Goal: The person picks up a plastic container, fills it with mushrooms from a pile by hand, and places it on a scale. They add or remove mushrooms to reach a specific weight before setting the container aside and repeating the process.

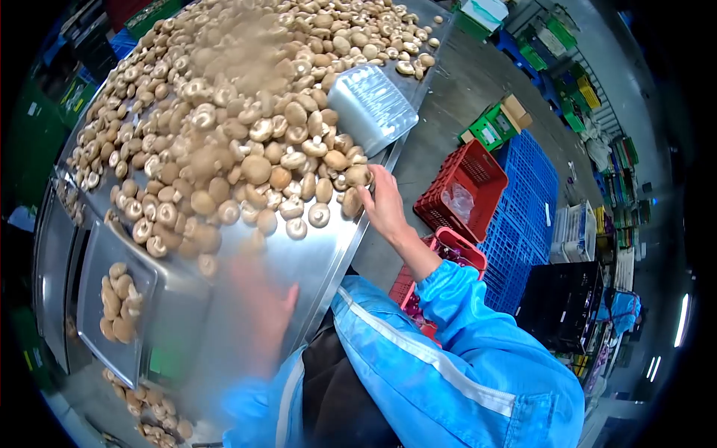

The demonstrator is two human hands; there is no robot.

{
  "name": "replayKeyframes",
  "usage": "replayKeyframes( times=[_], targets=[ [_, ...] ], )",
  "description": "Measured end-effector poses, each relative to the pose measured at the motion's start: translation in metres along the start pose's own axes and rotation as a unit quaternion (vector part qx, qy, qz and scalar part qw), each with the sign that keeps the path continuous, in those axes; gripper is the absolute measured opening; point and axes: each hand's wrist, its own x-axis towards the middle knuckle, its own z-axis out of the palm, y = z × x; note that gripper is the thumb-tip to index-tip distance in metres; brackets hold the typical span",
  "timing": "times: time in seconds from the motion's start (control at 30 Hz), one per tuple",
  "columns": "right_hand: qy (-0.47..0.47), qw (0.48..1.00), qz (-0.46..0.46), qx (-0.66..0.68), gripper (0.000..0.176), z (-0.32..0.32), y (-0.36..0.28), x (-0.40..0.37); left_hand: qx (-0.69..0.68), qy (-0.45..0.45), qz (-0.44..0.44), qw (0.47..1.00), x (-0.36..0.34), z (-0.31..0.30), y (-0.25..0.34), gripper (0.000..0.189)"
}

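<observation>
Brown mushrooms are heaped over a metal table, many with pale stems up. My right hand is at the table's right edge, its fingers closed against a mushroom at the rim of the heap. Nearer to me, my left hand hangs over the bare metal, smeared by motion, so its fingers cannot be made out. A stack of clear plastic trays rests among the mushrooms at the right edge. At the lower left, a tray holds several mushrooms.
Right of the table stand a red crate with a plastic bag inside, another red crate, blue pallets, a green box and a black crate. More mushrooms lie low at the bottom left.
</observation>
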Motion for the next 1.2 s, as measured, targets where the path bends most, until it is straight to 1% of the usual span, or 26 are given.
replayKeyframes(
  times=[0.03,0.07,0.13,0.2,0.23,0.27,0.33,0.4,0.43,0.5,0.53,0.6,0.63,0.67,0.7,0.73,0.77,0.8,0.9,0.93,1.0,1.03,1.1,1.13,1.17,1.2],
  targets=[
    [-0.006,1.000,0.010,-0.021,0.046,0.002,0.006,0.011,0.000,0.002,0.033,0.999,0.003,0.007,0.001,0.091],
    [-0.013,0.999,0.021,-0.040,0.046,0.005,0.011,0.019,0.029,-0.012,0.044,0.999,0.008,0.011,0.005,0.090],
    [-0.042,0.993,0.046,-0.102,0.053,0.017,0.015,0.034,0.088,-0.036,0.062,0.994,0.021,0.018,0.015,0.088],
    [-0.058,0.985,0.065,-0.152,0.057,0.030,0.012,0.047,0.089,-0.026,0.063,0.994,0.033,0.029,0.023,0.086],
    [-0.077,0.984,0.105,-0.123,0.056,0.034,0.008,0.051,0.084,-0.027,0.067,0.994,0.041,0.030,0.027,0.085],
    [-0.030,0.991,0.084,-0.102,0.061,0.043,0.010,0.049,0.078,-0.029,0.071,0.994,0.049,0.031,0.030,0.085],
    [0.006,0.995,0.095,0.001,0.057,0.053,0.002,0.039,0.080,-0.010,0.083,0.993,0.059,0.039,0.034,0.086],
    [0.017,0.992,0.064,0.103,0.048,0.075,-0.006,0.024,0.075,0.023,0.104,0.992,0.067,0.051,0.036,0.087],
    [-0.001,0.991,0.067,0.117,0.047,0.073,-0.026,0.020,0.102,0.015,0.111,0.989,0.070,0.054,0.036,0.091],
    [-0.013,0.972,0.117,0.205,0.052,0.092,-0.043,0.011,0.106,0.016,0.078,0.991,0.074,0.053,0.038,0.094],
    [-0.004,0.966,0.097,0.241,0.055,0.097,-0.052,0.011,0.111,0.013,0.064,0.992,0.075,0.051,0.038,0.096],
    [0.027,0.945,0.104,0.309,0.059,0.108,-0.072,0.011,0.137,0.092,0.078,0.983,0.081,0.047,0.024,0.099],
    [0.028,0.953,0.066,0.293,0.061,0.114,-0.074,0.012,0.125,0.149,0.095,0.976,0.085,0.044,0.023,0.100],
    [0.027,0.951,0.043,0.306,0.062,0.112,-0.085,0.016,0.109,0.202,0.112,0.967,0.087,0.042,0.023,0.101],
    [0.021,0.959,0.002,0.284,0.061,0.115,-0.089,0.018,0.096,0.227,0.104,0.964,0.087,0.042,0.021,0.103],
    [0.007,0.954,-0.006,0.299,0.061,0.106,-0.104,0.023,0.083,0.252,0.095,0.959,0.089,0.041,0.020,0.106],
    [-0.031,0.948,0.002,0.316,0.061,0.107,-0.114,0.027,0.056,0.257,0.100,0.960,0.096,0.034,0.025,0.108],
    [-0.039,0.948,-0.021,0.316,0.062,0.109,-0.122,0.033,0.030,0.265,0.103,0.958,0.104,0.029,0.027,0.110],
    [0.000,0.948,-0.155,0.278,0.063,0.113,-0.156,0.057,-0.078,0.244,0.027,0.966,0.118,0.029,-0.027,0.100],
    [-0.001,0.948,-0.155,0.279,0.064,0.105,-0.171,0.060,-0.069,0.226,0.016,0.971,0.123,0.021,-0.031,0.097],
    [-0.021,0.949,-0.119,0.290,0.063,0.088,-0.190,0.064,-0.005,0.189,0.019,0.982,0.131,-0.008,-0.017,0.090],
    [-0.014,0.947,-0.125,0.295,0.057,0.084,-0.189,0.065,0.023,0.173,0.025,0.984,0.134,-0.019,-0.009,0.087],
    [0.046,0.941,-0.207,0.263,0.052,0.089,-0.164,0.067,0.064,0.148,0.034,0.986,0.139,-0.028,0.005,0.081],
    [0.032,0.940,-0.211,0.267,0.053,0.091,-0.142,0.065,0.077,0.138,0.017,0.987,0.139,-0.027,0.009,0.078],
    [0.018,0.939,-0.214,0.270,0.055,0.093,-0.120,0.064,0.090,0.132,-0.027,0.987,0.138,-0.022,0.007,0.072],
    [0.044,0.941,-0.201,0.267,0.051,0.069,-0.094,0.064,0.080,0.123,-0.060,0.987,0.137,-0.019,0.006,0.082]
  ],
)
